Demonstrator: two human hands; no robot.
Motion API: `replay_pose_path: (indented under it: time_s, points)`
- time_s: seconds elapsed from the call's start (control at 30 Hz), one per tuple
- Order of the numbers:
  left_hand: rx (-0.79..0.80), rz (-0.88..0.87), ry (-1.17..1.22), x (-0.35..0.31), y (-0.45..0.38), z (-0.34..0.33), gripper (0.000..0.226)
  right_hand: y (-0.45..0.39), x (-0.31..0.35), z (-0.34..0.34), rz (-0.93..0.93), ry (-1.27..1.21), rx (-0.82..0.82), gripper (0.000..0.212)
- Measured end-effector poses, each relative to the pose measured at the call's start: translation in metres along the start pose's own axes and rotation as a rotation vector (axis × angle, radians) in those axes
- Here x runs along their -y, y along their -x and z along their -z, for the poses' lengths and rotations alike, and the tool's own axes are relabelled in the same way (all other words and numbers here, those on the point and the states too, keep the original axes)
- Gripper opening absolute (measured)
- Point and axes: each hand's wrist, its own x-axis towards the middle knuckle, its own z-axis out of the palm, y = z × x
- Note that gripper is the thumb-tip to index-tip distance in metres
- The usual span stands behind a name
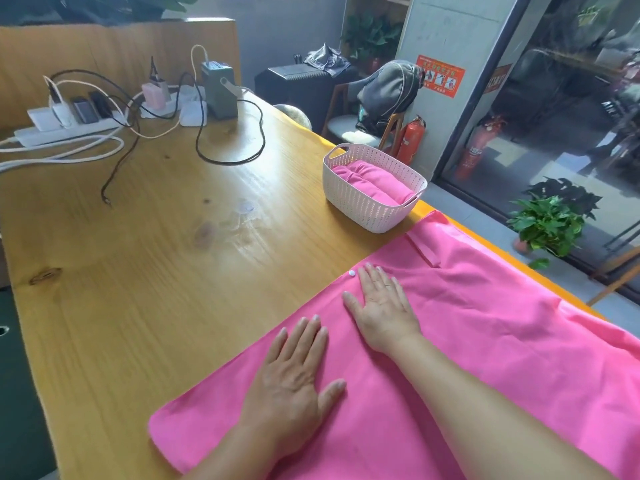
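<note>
A large pink towel (485, 341) lies spread flat over the near right part of the wooden table (156, 271). A small white snap button (352, 273) and a pink strap (424, 249) sit near its far edge. My left hand (294, 372) rests palm down on the towel with fingers straight. Farther along, my right hand (381, 303) also lies flat on the cloth, fingertips close to the button. Neither hand holds anything.
A white perforated basket (349, 202) holding rolled pink towels (372, 180) stands at the table's right edge beyond the towel. Power strips (65, 131), chargers and loose cables (228, 147) clutter the far left. A chair with a backpack (388, 88), fire extinguishers (412, 138) and a plant (550, 220) stand off the table.
</note>
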Motion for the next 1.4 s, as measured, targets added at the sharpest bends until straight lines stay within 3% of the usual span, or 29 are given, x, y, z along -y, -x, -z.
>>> replay_pose_path:
  time_s: [0.13,0.23,0.3,0.4,0.53,0.73,0.9,1.0,1.23,1.33,1.4]
  points:
    - [-0.03,-0.05,-0.031,0.004,-0.002,-0.006,0.077,-0.043,-0.046,0.018,-0.086,0.03,-0.041,0.077]
    - [-0.197,-0.054,-0.038,-0.009,-0.029,-0.004,0.071,-0.062,-0.067,0.027,-0.089,-0.031,-0.079,0.073]
    - [-0.255,-0.079,0.028,-0.033,-0.065,-0.001,0.061,-0.07,-0.072,0.032,-0.074,-0.124,-0.191,0.063]
    - [-0.165,-0.178,0.056,-0.073,-0.119,-0.004,0.062,-0.085,-0.089,0.041,-0.138,-0.141,-0.358,0.055]
    - [-0.048,-0.25,0.029,-0.09,-0.142,-0.023,0.077,-0.11,-0.131,0.041,-0.239,-0.094,-0.196,0.063]
    - [-0.111,-0.268,-0.015,-0.088,-0.145,-0.035,0.084,-0.141,-0.145,0.048,-0.151,-0.092,-0.138,0.074]
    - [-0.102,-0.253,0.0,-0.08,-0.144,-0.035,0.083,-0.149,-0.141,0.063,-0.192,-0.114,-0.069,0.079]
    - [-0.099,-0.278,-0.024,-0.077,-0.143,-0.035,0.085,-0.106,-0.129,0.065,-0.28,-0.291,-0.247,0.066]
    - [-0.026,-0.196,0.027,-0.087,-0.148,-0.03,0.095,0.076,-0.139,0.064,-0.315,-0.4,-0.295,0.045]
    - [-0.084,-0.213,0.133,-0.14,-0.136,-0.026,0.072,0.158,-0.178,0.077,-0.482,-0.424,-0.386,0.035]
    - [-0.175,-0.381,0.265,-0.198,-0.113,-0.03,0.06,0.216,-0.211,0.081,-0.617,-0.434,-0.501,0.03]
